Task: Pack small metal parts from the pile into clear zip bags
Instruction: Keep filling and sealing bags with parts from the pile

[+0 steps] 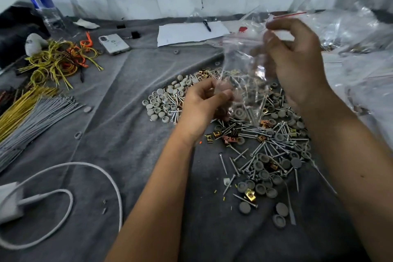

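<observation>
A clear zip bag (pixel 244 64) with a red seal line hangs over the pile of screws, grey caps and brass clips (pixel 261 144) on the grey cloth. My right hand (pixel 295 57) pinches the bag's top edge from the right. My left hand (pixel 204 104) is lower, fingers curled at the bag's lower left side, seemingly gripping it; what it holds inside the fingers is hidden. A few screws and a grey cap show through the bag's bottom.
A heap of clear bags (pixel 357 44) lies at the right. Bundles of grey and yellow ties (pixel 34 112) and yellow wires (pixel 57 61) lie at the left. A phone (pixel 113 44), paper with a pen (pixel 191 32), a bottle (pixel 45 9) and a white charger cable (pixel 63 193) surround the work area.
</observation>
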`<state>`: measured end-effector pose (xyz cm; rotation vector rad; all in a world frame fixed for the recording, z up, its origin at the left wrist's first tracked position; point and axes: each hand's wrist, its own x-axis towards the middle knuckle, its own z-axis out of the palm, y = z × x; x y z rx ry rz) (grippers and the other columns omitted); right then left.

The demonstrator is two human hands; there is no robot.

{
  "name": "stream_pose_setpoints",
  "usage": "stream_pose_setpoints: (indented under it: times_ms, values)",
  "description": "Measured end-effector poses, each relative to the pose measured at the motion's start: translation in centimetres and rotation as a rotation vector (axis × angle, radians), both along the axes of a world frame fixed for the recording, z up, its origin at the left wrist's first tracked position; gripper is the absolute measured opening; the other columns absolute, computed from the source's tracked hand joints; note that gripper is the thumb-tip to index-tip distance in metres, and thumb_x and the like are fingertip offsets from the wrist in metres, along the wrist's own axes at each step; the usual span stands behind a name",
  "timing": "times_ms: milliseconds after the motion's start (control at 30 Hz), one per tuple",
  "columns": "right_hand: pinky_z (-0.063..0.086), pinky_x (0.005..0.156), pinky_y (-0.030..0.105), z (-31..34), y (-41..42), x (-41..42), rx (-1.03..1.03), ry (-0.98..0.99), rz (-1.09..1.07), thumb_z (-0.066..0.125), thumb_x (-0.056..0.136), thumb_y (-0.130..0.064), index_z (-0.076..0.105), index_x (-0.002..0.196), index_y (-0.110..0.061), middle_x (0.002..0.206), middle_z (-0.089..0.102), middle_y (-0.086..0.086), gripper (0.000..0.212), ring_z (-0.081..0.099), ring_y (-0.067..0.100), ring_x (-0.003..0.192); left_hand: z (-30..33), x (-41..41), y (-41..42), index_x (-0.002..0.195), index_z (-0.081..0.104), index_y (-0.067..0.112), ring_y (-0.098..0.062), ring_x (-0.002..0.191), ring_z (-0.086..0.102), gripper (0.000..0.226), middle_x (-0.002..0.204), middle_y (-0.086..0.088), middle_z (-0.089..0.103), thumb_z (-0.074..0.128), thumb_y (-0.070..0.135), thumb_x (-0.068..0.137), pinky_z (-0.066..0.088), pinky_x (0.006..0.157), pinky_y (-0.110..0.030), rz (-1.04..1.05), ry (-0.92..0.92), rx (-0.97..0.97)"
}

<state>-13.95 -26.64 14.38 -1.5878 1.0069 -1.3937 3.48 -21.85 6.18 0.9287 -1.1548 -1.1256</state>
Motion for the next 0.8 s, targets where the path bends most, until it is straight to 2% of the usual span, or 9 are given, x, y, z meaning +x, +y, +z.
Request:
stream_pose_setpoints:
  times_ms: [133, 233, 300, 400, 500, 567, 633, 700, 800]
  values:
    - [0.062, 0.057, 0.034, -2.8, 0.3, -0.1, 0.272, -0.197, 0.087, 0.059, 0.103, -0.03, 0.065, 0.115, -0.016, 0.091, 0.079, 0.011, 0.019, 0.073, 0.023, 0.064, 0.0, -0.3, 0.0, 0.086, 0.06, 0.004, -0.014, 0.054, 0.067, 0.019, 0.075, -0.006, 0.076, 0.057, -0.011, 0.097, 0.053, 0.046, -0.023, -0.048, 0.028, 0.051]
    - [0.062, 0.058, 0.033, -4.0, 0.0, -0.9, 0.387, -0.372, 0.128, 0.059, 0.103, -0.034, 0.063, 0.115, -0.005, 0.095, 0.078, 0.019, 0.032, 0.074, 0.023, 0.066, 0.2, -0.4, 0.1, 0.085, 0.062, 0.007, -0.017, 0.059, 0.07, 0.019, 0.076, -0.008, 0.074, 0.059, -0.007, 0.098, 0.056, 0.048, -0.023, -0.051, 0.091, 0.063]
    - [0.061, 0.059, 0.035, -4.6, -0.1, -1.3, 0.419, -0.377, 0.175, 0.062, 0.1, -0.038, 0.066, 0.108, -0.007, 0.097, 0.078, 0.016, 0.033, 0.074, 0.023, 0.068, 0.3, -0.4, 0.1, 0.085, 0.061, 0.009, -0.017, 0.064, 0.072, 0.019, 0.078, -0.007, 0.074, 0.06, -0.004, 0.099, 0.057, 0.051, -0.023, -0.05, 0.13, 0.058]
    - [0.059, 0.053, 0.034, -5.5, 0.3, -1.4, 0.356, -0.326, 0.132, 0.062, 0.101, -0.028, 0.073, 0.091, -0.016, 0.083, 0.078, 0.006, 0.019, 0.072, 0.019, 0.061, 0.2, -0.5, 0.2, 0.085, 0.058, 0.007, -0.018, 0.06, 0.071, 0.017, 0.075, -0.006, 0.074, 0.06, 0.001, 0.101, 0.057, 0.049, -0.025, -0.05, 0.047, 0.064]
    - [0.056, 0.046, 0.029, -5.9, 0.5, -1.5, 0.194, -0.288, 0.027, 0.057, 0.105, -0.019, 0.071, 0.084, -0.016, 0.071, 0.074, 0.003, 0.025, 0.068, 0.019, 0.05, -0.1, -0.3, 0.2, 0.089, 0.058, -0.003, -0.024, 0.049, 0.066, 0.022, 0.068, -0.012, 0.069, 0.066, 0.015, 0.099, 0.049, 0.042, -0.028, -0.084, -0.107, 0.078]
    - [0.05, 0.042, 0.024, -5.7, 0.6, -1.7, 0.126, -0.268, 0.072, 0.053, 0.107, -0.017, 0.068, 0.087, -0.013, 0.072, 0.073, 0.004, 0.025, 0.065, 0.016, 0.046, -0.1, -0.1, 0.2, 0.087, 0.058, -0.008, -0.026, 0.047, 0.059, 0.036, 0.067, -0.018, 0.064, 0.065, 0.027, 0.096, 0.042, 0.045, -0.03, -0.083, -0.121, 0.085]
    - [0.053, 0.047, 0.025, -5.4, 0.9, -1.7, 0.113, -0.318, 0.225, 0.053, 0.106, -0.014, 0.071, 0.086, -0.016, 0.074, 0.072, 0.002, 0.026, 0.066, 0.012, 0.051, 0.2, 0.1, 0.1, 0.076, 0.061, 0.0, -0.025, 0.049, 0.052, 0.046, 0.065, -0.018, 0.06, 0.058, 0.041, 0.096, 0.036, 0.046, -0.028, -0.043, -0.055, 0.074]
    - [0.057, 0.062, 0.031, -5.1, 1.1, -1.7, 0.16, -0.387, 0.397, 0.058, 0.102, -0.015, 0.075, 0.086, -0.02, 0.078, 0.072, -0.002, 0.024, 0.07, 0.012, 0.067, 0.5, 0.2, -0.1, 0.082, 0.064, 0.006, -0.028, 0.06, 0.055, 0.055, 0.077, -0.02, 0.061, 0.048, 0.057, 0.097, 0.043, 0.05, -0.029, -0.055, 0.082, 0.079]
    - [0.058, 0.06, 0.035, -5.3, 1.4, -1.3, 0.264, -0.214, 0.418, 0.064, 0.099, -0.021, 0.077, 0.09, -0.021, 0.078, 0.074, 0.0, 0.015, 0.069, 0.017, 0.064, 0.6, 0.6, -0.3, 0.119, 0.064, -0.006, -0.045, 0.1, 0.068, 0.081, 0.118, -0.03, 0.067, 0.039, 0.068, 0.099, 0.057, 0.086, -0.054, -0.085, 0.243, 0.128]
